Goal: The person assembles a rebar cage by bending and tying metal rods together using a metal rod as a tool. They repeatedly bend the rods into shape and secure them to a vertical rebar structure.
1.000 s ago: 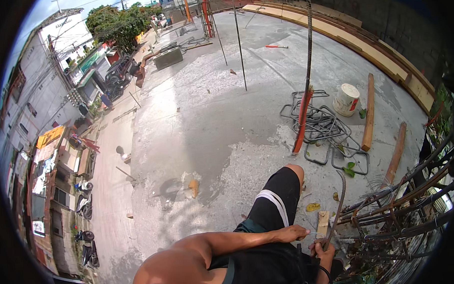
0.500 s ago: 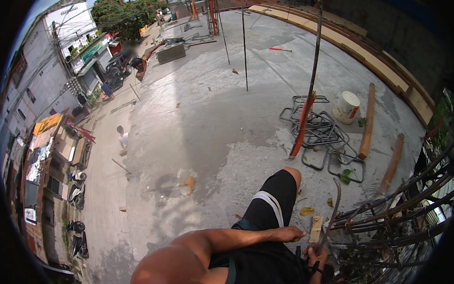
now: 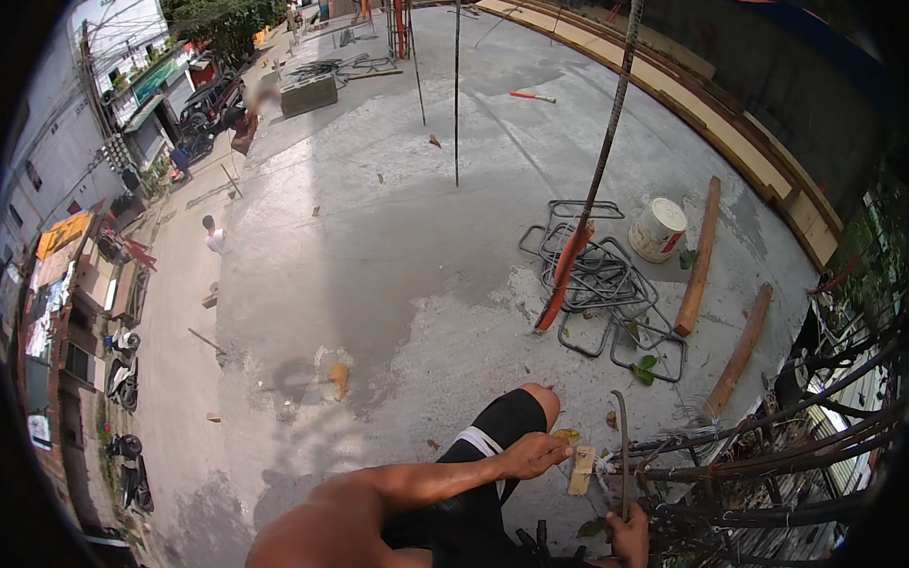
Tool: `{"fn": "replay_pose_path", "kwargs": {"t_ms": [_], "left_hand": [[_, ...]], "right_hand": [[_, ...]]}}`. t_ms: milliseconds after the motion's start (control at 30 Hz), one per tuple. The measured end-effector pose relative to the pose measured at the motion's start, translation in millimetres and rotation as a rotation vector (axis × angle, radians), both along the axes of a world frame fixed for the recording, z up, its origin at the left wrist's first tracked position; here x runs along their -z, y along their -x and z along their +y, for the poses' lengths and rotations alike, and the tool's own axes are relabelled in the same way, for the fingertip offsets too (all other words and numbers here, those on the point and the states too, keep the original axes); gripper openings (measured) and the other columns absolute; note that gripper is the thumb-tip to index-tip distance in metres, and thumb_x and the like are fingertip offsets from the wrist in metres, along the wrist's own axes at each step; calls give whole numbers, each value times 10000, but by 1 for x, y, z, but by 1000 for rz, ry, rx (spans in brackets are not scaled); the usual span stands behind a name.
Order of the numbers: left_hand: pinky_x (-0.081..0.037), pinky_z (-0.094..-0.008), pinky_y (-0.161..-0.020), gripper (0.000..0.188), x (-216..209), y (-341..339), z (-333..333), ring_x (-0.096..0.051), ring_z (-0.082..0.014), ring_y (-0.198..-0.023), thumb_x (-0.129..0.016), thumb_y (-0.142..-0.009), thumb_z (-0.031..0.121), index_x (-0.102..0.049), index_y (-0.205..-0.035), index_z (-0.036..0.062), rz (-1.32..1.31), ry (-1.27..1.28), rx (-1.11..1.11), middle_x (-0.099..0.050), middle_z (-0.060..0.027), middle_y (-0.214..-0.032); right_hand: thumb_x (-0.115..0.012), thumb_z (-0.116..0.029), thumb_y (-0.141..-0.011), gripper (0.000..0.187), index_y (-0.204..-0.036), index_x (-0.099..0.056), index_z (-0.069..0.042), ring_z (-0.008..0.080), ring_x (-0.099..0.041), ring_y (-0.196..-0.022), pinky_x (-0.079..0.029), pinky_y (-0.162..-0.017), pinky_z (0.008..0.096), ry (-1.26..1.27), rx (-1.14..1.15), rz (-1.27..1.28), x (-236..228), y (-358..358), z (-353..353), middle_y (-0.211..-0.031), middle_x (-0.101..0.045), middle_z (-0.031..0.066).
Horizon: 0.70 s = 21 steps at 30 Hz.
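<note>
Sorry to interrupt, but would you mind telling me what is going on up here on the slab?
A person crouches on a concrete slab beside a cage of steel bars. The right hand grips a thin bent metal rod at the cage's edge, while the left hand rests on the knee, near a small wooden block. Behind lie bent steel stirrups, a white bucket and wooden posts.
</note>
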<state>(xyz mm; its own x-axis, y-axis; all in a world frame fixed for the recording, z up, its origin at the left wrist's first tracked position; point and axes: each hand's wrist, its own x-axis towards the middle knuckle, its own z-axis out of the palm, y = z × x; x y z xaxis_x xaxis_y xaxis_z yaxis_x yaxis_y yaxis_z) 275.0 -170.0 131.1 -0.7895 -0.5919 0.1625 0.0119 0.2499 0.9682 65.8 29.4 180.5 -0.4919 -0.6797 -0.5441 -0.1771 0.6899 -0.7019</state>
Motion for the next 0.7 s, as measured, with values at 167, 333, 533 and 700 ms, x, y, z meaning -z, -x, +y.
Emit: {"fn": "replay_pose_path", "kwargs": {"t_ms": [167, 333, 533, 700], "left_hand": [[-363, -358, -591, 531, -61, -26, -1, -412, -158, -604, -371, -983, 456, -453, -698, 16, -112, -316, -36, -407, -59, -622], [-364, -357, -609, 488, -153, -87, -9, -381, -133, -614, -458, -953, 453, -481, -724, 22, -74, -623, -413, -421, -31, -627], [-424, -332, -641, 495, -240, -229, 12, -552, -171, -696, -525, -901, 477, -628, -806, 3, -367, -732, -858, -591, -94, -711], [-421, -395, -547, 538, -279, -352, 85, -536, -209, -531, -568, -848, 520, -642, -776, -8, -594, -741, -1127, -557, -135, -599]], "right_hand": [[-595, -262, -820, 267, -734, -640, -14, 180, -532, -590, -431, -559, 361, -218, -321, 32, -123, -20, -47, -613, -570, 88], [-561, -277, -831, 239, -911, -597, -54, 233, -570, -642, -441, -556, 379, -238, -645, 58, -197, -35, -86, -727, -602, 113], [-552, -279, -859, 297, -1062, -600, -67, 289, -663, -793, -498, -647, 425, -524, -690, -109, -217, -30, -109, -887, -681, 171], [-581, -243, -858, 249, -980, -613, -28, 259, -634, -690, -494, -608, 390, -614, -988, 33, -226, -44, -142, -827, -668, 172]]}}
